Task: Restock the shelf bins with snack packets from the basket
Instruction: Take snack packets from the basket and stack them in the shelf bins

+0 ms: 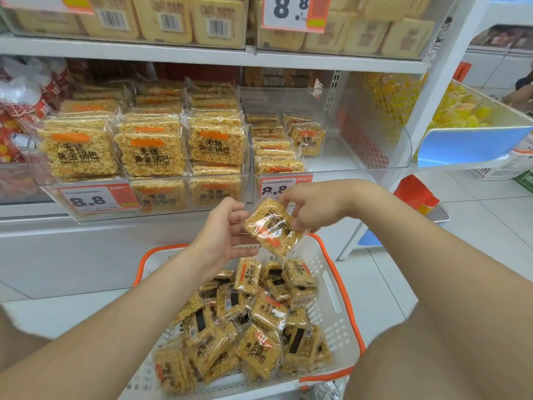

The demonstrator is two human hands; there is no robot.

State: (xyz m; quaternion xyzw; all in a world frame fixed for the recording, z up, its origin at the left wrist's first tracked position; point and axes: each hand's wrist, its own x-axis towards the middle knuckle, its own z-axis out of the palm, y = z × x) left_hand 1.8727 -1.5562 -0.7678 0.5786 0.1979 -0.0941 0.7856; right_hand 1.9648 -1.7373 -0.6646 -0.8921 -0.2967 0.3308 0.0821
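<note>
A white basket with an orange rim [336, 287] sits below me, holding several golden rice-crisp snack packets [259, 321]. Above it, my right hand [308, 207] pinches the upper right edge of one snack packet [272, 226] with curled fingers. My left hand [223, 226] is beside the packet's left edge with relaxed fingers; I cannot tell if it touches. On the shelf, a clear left bin [144, 197] is packed with rows of the same packets. The clear right bin [360, 168] holds only a few stacks at its left side.
Price tags reading 8.8 hang on both bin fronts. Red packets [17, 116] fill the shelf at far left. A bin of yellow sweets [461, 111] stands at the right. Upper shelf holds pale packets. An orange object [415, 193] lies on the tiled floor.
</note>
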